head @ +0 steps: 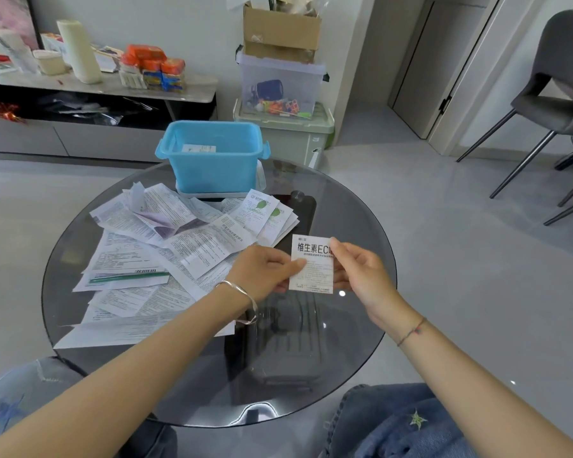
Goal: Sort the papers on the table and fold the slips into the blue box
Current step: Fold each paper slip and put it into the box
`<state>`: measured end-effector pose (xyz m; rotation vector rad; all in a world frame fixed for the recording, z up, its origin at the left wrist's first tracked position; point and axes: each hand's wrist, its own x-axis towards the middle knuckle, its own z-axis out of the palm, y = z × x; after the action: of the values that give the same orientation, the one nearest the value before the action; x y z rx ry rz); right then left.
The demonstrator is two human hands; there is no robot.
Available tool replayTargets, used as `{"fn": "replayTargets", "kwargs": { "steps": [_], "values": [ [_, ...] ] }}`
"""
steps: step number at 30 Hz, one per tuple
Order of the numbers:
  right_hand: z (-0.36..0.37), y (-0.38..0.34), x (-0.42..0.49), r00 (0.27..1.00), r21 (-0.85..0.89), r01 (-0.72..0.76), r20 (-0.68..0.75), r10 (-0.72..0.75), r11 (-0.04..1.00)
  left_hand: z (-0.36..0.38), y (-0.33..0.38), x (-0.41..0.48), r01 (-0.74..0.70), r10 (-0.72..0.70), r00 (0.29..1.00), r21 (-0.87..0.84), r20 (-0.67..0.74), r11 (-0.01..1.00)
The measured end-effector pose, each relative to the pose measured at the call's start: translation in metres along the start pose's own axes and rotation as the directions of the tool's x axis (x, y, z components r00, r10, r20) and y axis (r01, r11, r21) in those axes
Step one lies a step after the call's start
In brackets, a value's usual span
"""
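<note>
**Head view: printed slip held over the glass bench**

Loose papers (153, 256) lay heaped on the left half of the round glass bench (354, 206). At the far edge stood the blue box (212, 170), open, a small paper (199, 148) inside. Nearer, right of the heap, the left grip (265, 271) pinched the left edge of a printed slip (311, 269) held above the bench. The right grip (361, 276) pinched its right edge.

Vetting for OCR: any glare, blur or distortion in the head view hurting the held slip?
Head view: slip heading sharp, fine print soft. Head view: glass table shows reflections and a glint by the right hand, none on the slip. Head view edges: wide-angle skews the door frame.
</note>
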<state>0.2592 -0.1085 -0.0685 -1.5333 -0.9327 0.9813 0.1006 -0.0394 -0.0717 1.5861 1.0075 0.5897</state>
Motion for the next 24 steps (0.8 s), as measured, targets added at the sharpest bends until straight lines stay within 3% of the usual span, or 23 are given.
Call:
{"fn": "replayTargets", "kwargs": {
  "steps": [7,13,16,21,24],
  "values": [
    [0.003,0.0,0.003,0.999,0.029,0.002,-0.049,-0.001,1.0,-0.009,0.003,-0.001,0.045,-0.044,0.994,-0.007,0.104,0.999],
    [0.002,-0.003,0.002,0.992,-0.076,0.044,0.125,-0.035,0.996,-0.013,0.012,-0.004,0.058,-0.049,0.996,-0.13,0.073,0.99],
    [0.001,-0.005,0.002,0.993,0.006,0.001,0.116,-0.002,1.0,-0.016,0.017,-0.005,0.069,-0.051,0.994,-0.192,0.099,0.979],
    [-0.004,-0.014,0.0,0.961,0.243,-0.091,0.276,0.021,0.966,-0.023,0.021,-0.007,0.145,-0.1,0.986,-0.384,0.133,0.912],
    [-0.005,-0.017,0.0,0.96,0.26,-0.055,0.278,-0.02,0.964,-0.028,0.025,-0.009,0.202,-0.109,0.969,-0.458,0.222,0.866]
  ]
}}
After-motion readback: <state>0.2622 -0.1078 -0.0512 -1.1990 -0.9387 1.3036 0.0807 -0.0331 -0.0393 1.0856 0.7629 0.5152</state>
